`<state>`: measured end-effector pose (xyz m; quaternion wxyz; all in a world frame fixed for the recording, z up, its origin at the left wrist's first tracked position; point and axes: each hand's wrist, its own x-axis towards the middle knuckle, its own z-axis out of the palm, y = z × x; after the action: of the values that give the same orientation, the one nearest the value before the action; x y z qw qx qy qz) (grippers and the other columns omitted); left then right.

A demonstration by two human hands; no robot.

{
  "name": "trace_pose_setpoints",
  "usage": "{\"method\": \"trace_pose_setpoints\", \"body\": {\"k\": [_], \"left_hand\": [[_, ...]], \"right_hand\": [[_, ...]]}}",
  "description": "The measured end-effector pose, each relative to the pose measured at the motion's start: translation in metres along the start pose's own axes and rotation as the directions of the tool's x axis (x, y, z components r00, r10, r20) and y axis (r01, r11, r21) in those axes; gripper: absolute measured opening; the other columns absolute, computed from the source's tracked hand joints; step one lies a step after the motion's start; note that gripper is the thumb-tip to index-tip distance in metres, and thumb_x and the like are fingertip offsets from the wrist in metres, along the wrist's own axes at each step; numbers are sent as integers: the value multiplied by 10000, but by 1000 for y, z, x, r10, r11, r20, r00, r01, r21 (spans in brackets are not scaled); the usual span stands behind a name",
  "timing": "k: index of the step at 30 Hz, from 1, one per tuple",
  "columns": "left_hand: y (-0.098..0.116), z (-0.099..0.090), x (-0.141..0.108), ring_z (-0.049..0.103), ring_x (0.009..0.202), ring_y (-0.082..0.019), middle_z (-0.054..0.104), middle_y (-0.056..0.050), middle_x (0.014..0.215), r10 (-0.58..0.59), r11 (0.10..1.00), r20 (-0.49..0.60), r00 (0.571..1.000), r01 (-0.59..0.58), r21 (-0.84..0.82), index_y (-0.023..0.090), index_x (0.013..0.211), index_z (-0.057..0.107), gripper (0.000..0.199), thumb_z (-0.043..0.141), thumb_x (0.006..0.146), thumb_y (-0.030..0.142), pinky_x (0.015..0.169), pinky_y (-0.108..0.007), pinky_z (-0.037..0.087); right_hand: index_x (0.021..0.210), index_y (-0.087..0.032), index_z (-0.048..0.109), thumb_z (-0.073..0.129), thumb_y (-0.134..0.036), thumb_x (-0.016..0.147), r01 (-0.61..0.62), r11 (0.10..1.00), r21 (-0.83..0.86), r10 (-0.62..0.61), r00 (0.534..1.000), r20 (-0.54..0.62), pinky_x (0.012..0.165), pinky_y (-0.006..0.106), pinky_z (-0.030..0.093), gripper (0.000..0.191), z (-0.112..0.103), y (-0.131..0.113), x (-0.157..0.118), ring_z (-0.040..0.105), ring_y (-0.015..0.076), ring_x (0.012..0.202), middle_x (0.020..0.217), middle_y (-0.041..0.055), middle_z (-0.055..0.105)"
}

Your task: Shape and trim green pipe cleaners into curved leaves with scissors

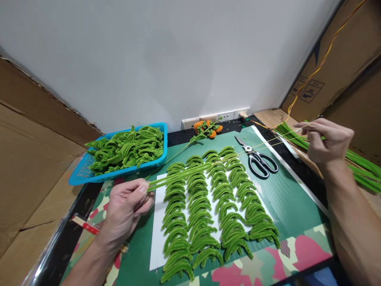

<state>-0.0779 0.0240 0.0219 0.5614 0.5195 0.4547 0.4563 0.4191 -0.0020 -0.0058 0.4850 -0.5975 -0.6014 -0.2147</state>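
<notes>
My left hand [131, 204] is closed in a pinch on the ends of thin green stems [181, 173], which look like fuzzy pipe cleaners. From their far end, thin yellowish strands [253, 147] stretch across to my right hand [330, 139], whose fingers are pinched on them at the upper right. Under the stems, curved green pipe-cleaner pieces [200, 210] lie in several columns over white paper [157, 238]. Black-handled scissors [258, 161] lie partly open on the green mat [291, 202], beneath the strands.
A blue basket [119, 171] heaped with bent green pieces stands at the back left. An orange pipe-cleaner flower [208, 128] lies near the wall sockets [228, 116]. Long green stems [364, 165] rest at right. Cardboard [35, 159] flanks the table; a yellow cord [315, 69] hangs at right.
</notes>
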Motion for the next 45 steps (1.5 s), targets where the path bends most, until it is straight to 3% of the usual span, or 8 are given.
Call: {"method": "trace_pose_setpoints", "body": {"k": [6,12,14,16,18,24,31,45], "left_hand": [[1,1,0,255,386,-17,246,81,527,14,1000,28,1000,-15,23,161,578,420,552,837,831,420,417,-176,100],[-8,2,-2,274,382,-23,354,63,514,23,999,53,998,-25,42,142,627,568,453,816,854,447,417,-180,97],[-15,2,-4,289,384,-30,376,57,513,6,998,106,994,-13,64,145,635,568,462,779,890,468,415,-181,107],[-22,3,-7,306,400,-40,382,54,513,-30,993,167,986,9,121,145,657,574,467,729,938,484,420,-187,144],[-27,5,-10,314,415,-46,385,54,521,-54,986,195,979,21,166,148,669,568,468,698,965,487,423,-189,170],[-28,14,-16,330,420,-53,405,48,527,-76,981,199,977,37,192,158,673,546,480,671,982,504,404,-183,195],[-24,17,-16,336,420,-52,388,56,532,-120,984,190,974,92,151,159,664,538,485,704,957,508,393,-168,192],[-26,19,-19,338,434,-56,438,42,552,-141,980,250,958,99,173,158,684,573,454,679,983,484,398,-178,256]], "right_hand": [[584,-222,630,517,-120,749,22,1000,20,-23,1000,22,550,276,482,224,0,0,0,741,203,653,770,63,803],[592,-209,628,523,-103,770,94,995,25,-95,995,34,537,254,476,232,7,-2,-5,726,187,626,742,39,785],[665,-202,698,544,-99,801,186,983,1,-186,980,65,512,239,439,230,15,-14,-8,695,159,587,739,19,777],[894,-203,796,549,-111,859,265,964,-12,-261,957,129,525,236,426,266,24,-34,-12,659,138,561,714,2,747],[1028,-192,800,528,-134,918,338,938,73,-345,910,228,516,238,412,299,31,-57,-16,624,123,541,716,2,718],[1096,-213,747,545,-102,930,417,872,256,-478,839,261,562,253,473,284,42,-107,-27,632,135,567,731,0,713],[1108,-229,724,629,-58,896,353,896,271,-416,881,227,556,241,497,289,44,-107,-32,679,126,609,821,1,760],[1126,-250,698,657,-48,921,355,893,276,-414,888,200,591,223,533,291,43,-120,-32,744,119,696,927,-2,814]]}}
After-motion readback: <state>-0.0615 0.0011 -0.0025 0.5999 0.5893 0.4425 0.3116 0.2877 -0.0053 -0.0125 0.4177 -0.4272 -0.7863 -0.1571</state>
